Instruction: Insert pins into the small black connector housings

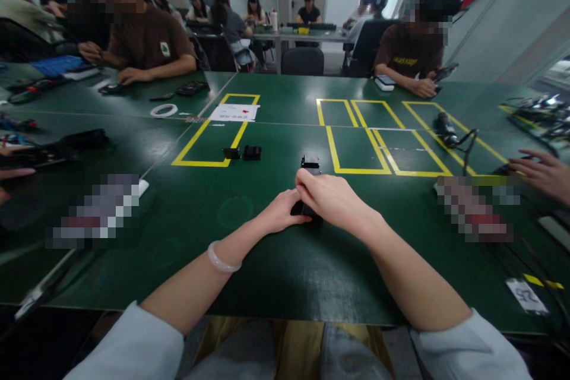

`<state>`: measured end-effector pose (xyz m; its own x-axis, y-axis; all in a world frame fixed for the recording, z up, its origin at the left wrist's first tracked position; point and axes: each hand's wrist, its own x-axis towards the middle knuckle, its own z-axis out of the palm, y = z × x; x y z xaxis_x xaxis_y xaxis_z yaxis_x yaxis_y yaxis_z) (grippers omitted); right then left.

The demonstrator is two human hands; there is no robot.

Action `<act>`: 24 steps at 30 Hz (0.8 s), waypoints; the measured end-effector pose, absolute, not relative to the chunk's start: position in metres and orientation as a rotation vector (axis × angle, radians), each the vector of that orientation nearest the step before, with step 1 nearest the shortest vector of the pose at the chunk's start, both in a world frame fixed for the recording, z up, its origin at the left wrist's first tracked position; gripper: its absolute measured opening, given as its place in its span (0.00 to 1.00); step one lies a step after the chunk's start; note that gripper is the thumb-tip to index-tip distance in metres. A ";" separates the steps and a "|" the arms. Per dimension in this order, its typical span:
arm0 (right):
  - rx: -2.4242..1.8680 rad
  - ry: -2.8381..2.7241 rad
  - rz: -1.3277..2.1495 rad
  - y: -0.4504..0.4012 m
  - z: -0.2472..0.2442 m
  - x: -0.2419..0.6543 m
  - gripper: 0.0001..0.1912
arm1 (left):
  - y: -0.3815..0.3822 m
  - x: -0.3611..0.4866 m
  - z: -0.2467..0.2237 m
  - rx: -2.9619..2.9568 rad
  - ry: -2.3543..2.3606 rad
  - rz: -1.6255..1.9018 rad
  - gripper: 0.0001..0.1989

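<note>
Both my hands meet around a small black device [310, 161] above the green table. My left hand [285, 211] grips its lower left side, with the thumb low and the fingers partly hidden. From the right, my right hand [327, 193] closes over the front of the device and covers much of it. The top of the device sticks out beyond my fingers. Two small black parts, a flat one [231, 153] and a blockier one [252, 152], lie on the table ahead and to the left.
Yellow tape rectangles mark the green table [267, 273]. A white sheet [234, 113] and a tape roll [164, 110] lie at the back left. A black device with a cable [445, 129] is at the right. Blurred-out phones flank my arms; people sit around.
</note>
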<state>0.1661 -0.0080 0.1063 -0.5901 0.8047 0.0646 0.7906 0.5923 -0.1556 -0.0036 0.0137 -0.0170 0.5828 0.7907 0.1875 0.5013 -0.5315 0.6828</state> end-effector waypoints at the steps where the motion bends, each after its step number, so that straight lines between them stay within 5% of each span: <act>1: -1.350 -2.684 0.168 -0.008 0.107 0.166 0.12 | 0.014 -0.004 -0.017 2.233 1.029 0.657 0.26; 24: -1.368 -2.682 0.124 -0.008 0.104 0.165 0.12 | 0.012 -0.002 -0.014 2.211 1.053 0.627 0.24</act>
<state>0.1654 -0.0080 0.1042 -0.5815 0.8099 0.0767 0.7994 0.5863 -0.1313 -0.0023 0.0125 -0.0144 0.5728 0.8050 0.1545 0.5192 -0.5022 0.6916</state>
